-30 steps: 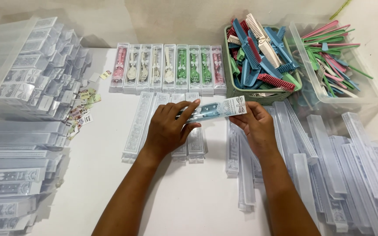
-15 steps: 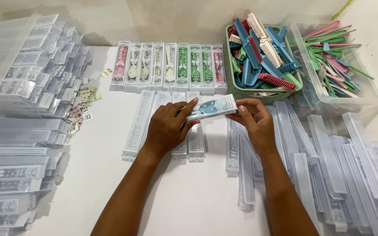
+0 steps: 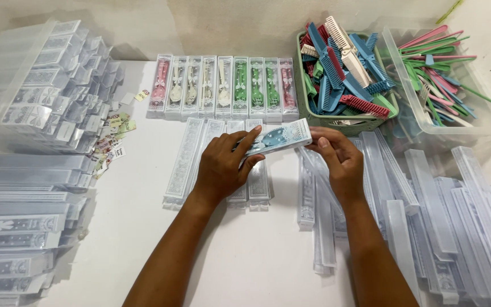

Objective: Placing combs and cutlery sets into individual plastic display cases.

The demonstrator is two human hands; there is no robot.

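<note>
Single head cam, looking steeply down and forward over the white table (image 3: 143, 239), close range; both forearms enter from bottom edge.

Both hands grip a long clear sleeve with blue contents (image 3: 277, 140) at centre. Behind it sits a row of filled sleeves (image 3: 223, 86), pink, cream, green and red. Empty clear sleeves (image 3: 444, 216) pile right, more stacked sleeves (image 3: 24, 199) left, small paper labels (image 3: 115, 133) beside them.
</note>
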